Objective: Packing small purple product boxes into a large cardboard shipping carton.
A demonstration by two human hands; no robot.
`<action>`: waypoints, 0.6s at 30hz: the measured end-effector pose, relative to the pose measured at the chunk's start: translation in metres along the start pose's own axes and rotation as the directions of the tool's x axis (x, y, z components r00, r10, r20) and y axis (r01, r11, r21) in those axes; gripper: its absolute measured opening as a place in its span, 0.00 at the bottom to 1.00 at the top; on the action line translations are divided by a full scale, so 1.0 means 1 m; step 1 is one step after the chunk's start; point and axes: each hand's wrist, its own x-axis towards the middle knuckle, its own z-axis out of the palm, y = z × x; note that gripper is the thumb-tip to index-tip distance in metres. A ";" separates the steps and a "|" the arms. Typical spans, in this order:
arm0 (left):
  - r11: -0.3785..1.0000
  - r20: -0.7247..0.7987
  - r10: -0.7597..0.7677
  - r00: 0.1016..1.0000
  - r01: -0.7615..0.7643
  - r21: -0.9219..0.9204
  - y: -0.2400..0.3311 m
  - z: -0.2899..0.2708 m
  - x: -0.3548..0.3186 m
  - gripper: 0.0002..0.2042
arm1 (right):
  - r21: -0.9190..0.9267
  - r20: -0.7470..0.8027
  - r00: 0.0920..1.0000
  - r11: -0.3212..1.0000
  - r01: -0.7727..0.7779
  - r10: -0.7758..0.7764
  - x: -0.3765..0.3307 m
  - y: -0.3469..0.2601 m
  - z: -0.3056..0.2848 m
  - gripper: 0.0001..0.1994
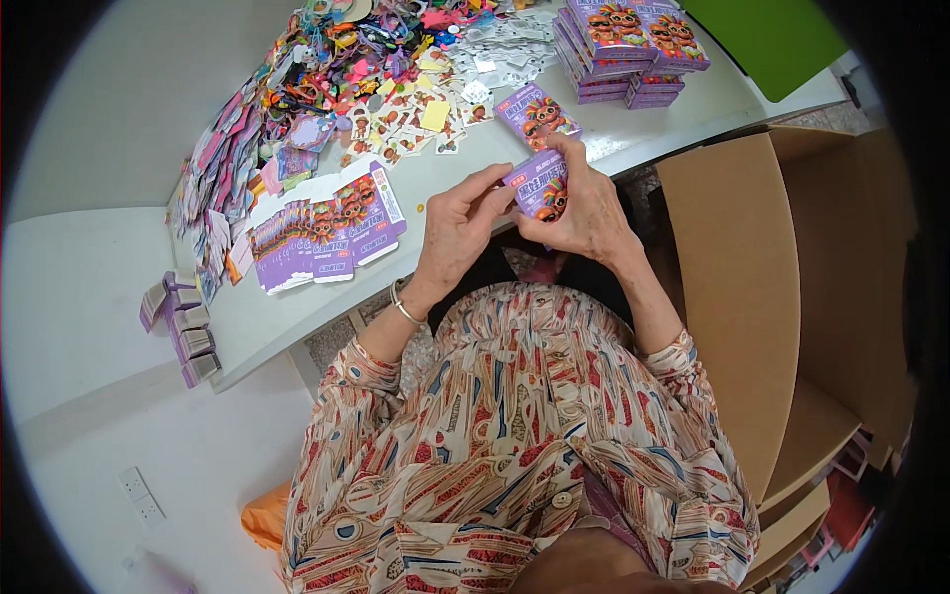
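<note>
Between my hands, above the table's front edge, is a small purple printed box [539,185] with a colourful cartoon figure on it. My right hand [584,203] grips its right side, thumb in front and fingers behind the top. The fingers of my left hand [465,223] are pinched at the box's upper left edge. Just beyond it another purple box [536,116] lies on the table. Flat, unfolded purple cartons [327,233] are fanned out in an overlapping row to the left of my hands.
Stacked purple boxes [623,49] stand at the back right beside a green board [767,40]. Small colourful trinkets [366,49], stickers [396,129] and clear packets [505,45] are heaped along the back. A large open cardboard box [732,287] stands at my right. Several purple boxes [183,327] sit at the left edge.
</note>
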 end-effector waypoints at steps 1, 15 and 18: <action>1.000 -0.002 0.000 1.000 0.000 -0.002 -0.001 0.001 0.000 0.10 | -0.012 -0.003 1.000 1.000 0.016 -0.016 0.000 0.001 0.000 0.40; 0.762 0.112 -0.343 0.933 0.346 -0.548 -0.007 -0.034 0.042 0.12 | 0.395 0.222 0.973 0.906 -0.151 0.066 0.009 0.025 -0.033 0.53; 0.717 0.152 -0.382 0.912 0.396 -0.574 -0.008 -0.030 0.042 0.12 | 0.412 0.266 0.962 0.896 -0.165 0.055 0.002 0.021 -0.027 0.51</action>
